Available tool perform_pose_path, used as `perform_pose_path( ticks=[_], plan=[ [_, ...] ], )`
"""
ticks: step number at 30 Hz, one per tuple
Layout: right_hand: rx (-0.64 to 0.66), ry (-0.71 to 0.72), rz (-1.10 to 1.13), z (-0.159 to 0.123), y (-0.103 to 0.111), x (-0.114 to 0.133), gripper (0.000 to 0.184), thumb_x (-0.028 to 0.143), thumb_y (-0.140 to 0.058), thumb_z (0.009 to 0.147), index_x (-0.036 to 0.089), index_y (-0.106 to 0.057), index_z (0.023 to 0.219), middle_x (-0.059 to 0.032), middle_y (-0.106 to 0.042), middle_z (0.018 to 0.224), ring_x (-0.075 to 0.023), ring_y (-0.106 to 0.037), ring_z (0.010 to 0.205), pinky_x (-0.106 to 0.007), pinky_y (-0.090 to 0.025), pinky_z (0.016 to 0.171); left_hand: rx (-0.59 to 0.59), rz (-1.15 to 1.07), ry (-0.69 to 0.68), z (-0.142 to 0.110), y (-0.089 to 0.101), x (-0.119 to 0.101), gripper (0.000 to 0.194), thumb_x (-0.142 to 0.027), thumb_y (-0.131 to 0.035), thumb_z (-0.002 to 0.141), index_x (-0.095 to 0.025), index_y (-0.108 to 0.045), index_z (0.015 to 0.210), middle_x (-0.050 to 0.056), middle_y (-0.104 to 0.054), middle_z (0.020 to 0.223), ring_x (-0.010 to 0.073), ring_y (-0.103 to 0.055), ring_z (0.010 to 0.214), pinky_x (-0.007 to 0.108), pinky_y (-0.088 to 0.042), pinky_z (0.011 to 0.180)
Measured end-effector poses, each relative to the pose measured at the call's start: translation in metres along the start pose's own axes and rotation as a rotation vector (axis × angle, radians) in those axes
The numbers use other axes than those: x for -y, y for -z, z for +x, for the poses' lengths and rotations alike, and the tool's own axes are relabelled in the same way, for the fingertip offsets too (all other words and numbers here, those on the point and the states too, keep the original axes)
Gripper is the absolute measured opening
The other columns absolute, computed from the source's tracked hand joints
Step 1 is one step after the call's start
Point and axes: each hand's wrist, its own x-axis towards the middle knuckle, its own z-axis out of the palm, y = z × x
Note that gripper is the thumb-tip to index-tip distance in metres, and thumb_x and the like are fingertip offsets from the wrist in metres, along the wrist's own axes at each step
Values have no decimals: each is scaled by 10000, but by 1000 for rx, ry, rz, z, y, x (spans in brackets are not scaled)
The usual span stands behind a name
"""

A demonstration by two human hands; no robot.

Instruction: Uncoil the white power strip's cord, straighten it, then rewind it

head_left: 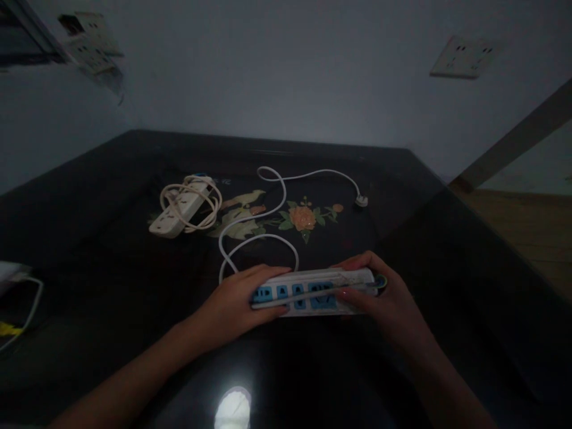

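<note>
Between my two hands is a white power strip [353, 276] with blue sockets, lying lengthwise from left to right. My left hand [250, 298] grips its left end, thumb on the near side and fingers over the far side. Around the right end my right hand [379, 292] is closed, its thumb pressing the grey-white cord [308, 295] against the socket face. The cord runs along the strip's top and under my left hand. Beyond the strip it loops across the table to a plug [361, 201]. My left fingertips are partly hidden behind the strip.
A second white power strip [172, 221], wrapped in its coiled cord [210, 221], lies at the back left of the dark glossy table [134, 286]. A white object with a cable [38, 295] sits at the left edge. Wall sockets [465, 56] are at the upper right.
</note>
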Motion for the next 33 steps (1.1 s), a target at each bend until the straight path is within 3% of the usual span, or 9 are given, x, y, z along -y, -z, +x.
perform_pose_path(
  ticks=[3, 6, 9, 13, 15, 18, 20, 27, 33],
  plan=[
    [9, 18, 32, 0, 1, -1, 366, 361, -792, 634, 220, -517, 830, -9, -683, 905, -143, -647, 680, -253, -558, 549, 79, -233, 38, 3, 8, 3, 531, -340, -690, 752, -223, -526, 1243, 34, -637, 1177, 191, -623, 988, 309, -495, 845],
    [33, 21, 23, 1, 3, -1, 339, 377, -770, 666, 222, -525, 843, -10, -684, 907, -144, -653, 695, -252, -556, 574, 91, -294, 60, 4, 10, 4, 448, -335, -649, 785, -213, -558, 1206, 35, -656, 1142, 190, -629, 975, 306, -496, 835],
    [104, 63, -116, 5, 13, 0, 297, 462, -667, 756, 219, -571, 897, -33, -683, 906, -166, -659, 727, -269, -549, 597, 46, -247, 59, 4, 9, 4, 383, -333, -576, 845, -204, -566, 1206, 49, -640, 1181, 188, -607, 1034, 319, -471, 894],
    [13, 311, -448, 7, 26, 3, 287, 462, -558, 834, 223, -634, 974, -74, -656, 1096, -235, -606, 1045, -360, -507, 850, 73, -96, 12, 1, 6, 3, 387, -358, -581, 849, -224, -569, 1212, 44, -640, 1147, 189, -599, 1022, 322, -465, 888],
    [36, 370, -586, 3, 21, 5, 262, 406, -564, 846, 237, -628, 1036, -66, -645, 1141, -234, -585, 1091, -384, -468, 917, 90, -2, 5, -1, 4, 2, 392, -364, -583, 848, -237, -566, 1218, 38, -642, 1105, 194, -601, 996, 326, -470, 860],
    [271, 320, -789, -4, 4, 5, 311, 366, -604, 834, 239, -611, 1117, -68, -659, 1120, -230, -621, 1011, -379, -481, 872, 110, 86, 0, -3, 1, 0, 408, -362, -591, 842, -256, -552, 1233, 30, -634, 1068, 198, -602, 974, 320, -474, 830],
    [359, 276, -915, -7, -8, 4, 334, 378, -619, 826, 225, -611, 1123, -80, -674, 1080, -238, -640, 954, -372, -489, 826, 117, 104, -4, -4, -1, -3, 418, -366, -600, 835, -260, -550, 1236, 28, -630, 1044, 195, -604, 949, 307, -477, 808],
    [369, 121, -1158, -4, -11, -3, 364, 523, -555, 834, 186, -623, 952, -95, -696, 932, -265, -664, 806, -335, -450, 668, 126, 96, -6, -5, -2, -7, 442, -363, -617, 819, -261, -544, 1243, 26, -617, 1048, 191, -603, 948, 290, -477, 808],
    [467, 131, -1035, -2, -5, -4, 358, 535, -613, 783, 194, -607, 890, -52, -696, 877, -232, -653, 765, -286, -393, 606, 145, 53, -12, -4, -2, -6, 435, -339, -630, 804, -243, -560, 1222, 44, -620, 1080, 208, -595, 993, 326, -468, 855]
  ],
)
